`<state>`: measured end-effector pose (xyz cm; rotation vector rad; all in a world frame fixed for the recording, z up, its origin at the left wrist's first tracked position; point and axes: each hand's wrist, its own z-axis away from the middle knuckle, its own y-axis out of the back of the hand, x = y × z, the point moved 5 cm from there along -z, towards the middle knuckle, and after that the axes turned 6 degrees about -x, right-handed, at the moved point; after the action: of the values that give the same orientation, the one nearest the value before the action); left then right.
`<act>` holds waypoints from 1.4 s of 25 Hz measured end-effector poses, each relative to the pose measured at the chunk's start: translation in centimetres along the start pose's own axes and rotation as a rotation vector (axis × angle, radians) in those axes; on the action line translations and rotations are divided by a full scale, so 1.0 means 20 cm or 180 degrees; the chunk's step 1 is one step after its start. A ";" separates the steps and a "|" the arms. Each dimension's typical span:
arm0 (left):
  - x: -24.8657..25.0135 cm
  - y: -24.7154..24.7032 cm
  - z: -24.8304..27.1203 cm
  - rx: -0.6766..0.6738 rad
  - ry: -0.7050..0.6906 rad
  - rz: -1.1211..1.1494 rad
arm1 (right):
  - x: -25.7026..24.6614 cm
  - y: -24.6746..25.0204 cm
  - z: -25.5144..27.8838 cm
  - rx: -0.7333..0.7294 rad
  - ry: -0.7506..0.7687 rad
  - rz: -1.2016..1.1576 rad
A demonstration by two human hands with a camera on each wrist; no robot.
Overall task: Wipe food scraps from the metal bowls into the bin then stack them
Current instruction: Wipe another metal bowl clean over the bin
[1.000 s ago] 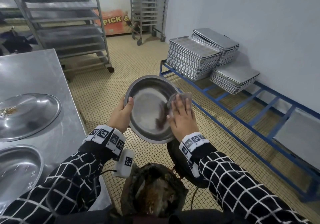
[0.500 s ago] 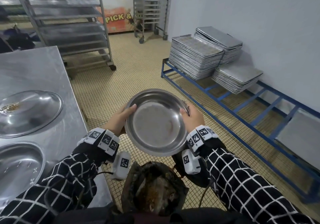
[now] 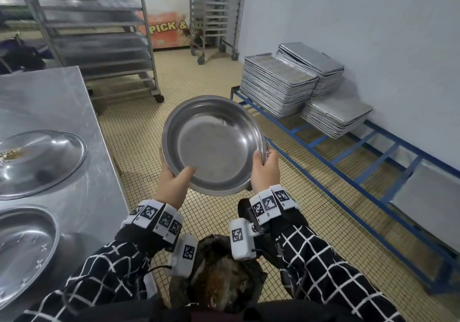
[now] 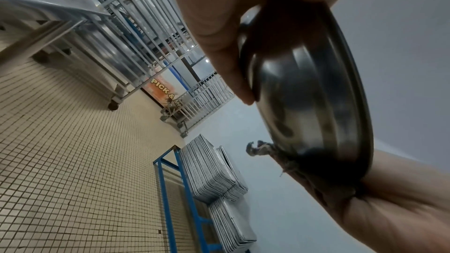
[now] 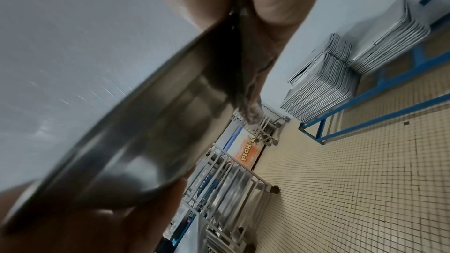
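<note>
Above the bin [image 3: 224, 279], both hands grip one bowl [image 3: 214, 147] by its rim: left hand [image 3: 171, 185], right hand [image 3: 265, 170]. Left wrist view: fingers [image 4: 219, 45] lie under the bowl. Right wrist view: a rag [image 5: 250, 101] is pinched against the rim.

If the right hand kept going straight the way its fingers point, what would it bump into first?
Apart from the metal bowl and cloth the right hand already grips, probably the blue rack with the stacked trays, though depth is hard to judge.
</note>
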<state>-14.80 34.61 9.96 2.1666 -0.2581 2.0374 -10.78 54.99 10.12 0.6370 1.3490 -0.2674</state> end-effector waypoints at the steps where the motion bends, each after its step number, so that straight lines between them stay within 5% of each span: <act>1: 0.00 0.01 -0.01 0.0074 0.0028 0.0055 | 0.00 0.00 0.00 -0.0076 0.0043 -0.0022; 5: -0.01 0.10 -0.06 0.0436 0.0133 0.0321 | 0.04 0.02 0.02 -0.0118 0.0177 0.0078; 11: -0.01 0.14 -0.13 0.0285 0.0155 0.0223 | 0.02 0.05 0.07 0.0555 0.0491 0.0231; 15: 0.01 0.12 -0.13 0.0142 0.0084 0.0045 | -0.07 -0.09 0.14 -0.0179 0.0971 0.0450; 22: 0.07 0.09 -0.16 -0.0102 -0.0256 -0.0071 | -0.06 -0.44 0.36 -0.2167 0.2244 0.2120; 26: 0.06 0.12 -0.17 -0.0177 -0.0297 -0.0205 | 0.08 -0.31 0.21 -0.2018 0.2224 0.3372; 31: 0.05 0.07 -0.20 -0.0364 -0.0381 -0.0287 | 0.07 -0.38 0.27 -0.2135 0.1741 0.1922; 35: 0.06 0.07 -0.22 -0.0349 -0.0394 -0.0285 | 0.09 -0.33 0.24 -0.1819 0.2030 0.2821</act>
<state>-19.43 34.20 11.40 2.1985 -0.2756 1.8016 -9.89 47.24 7.01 0.7889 1.4965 1.0785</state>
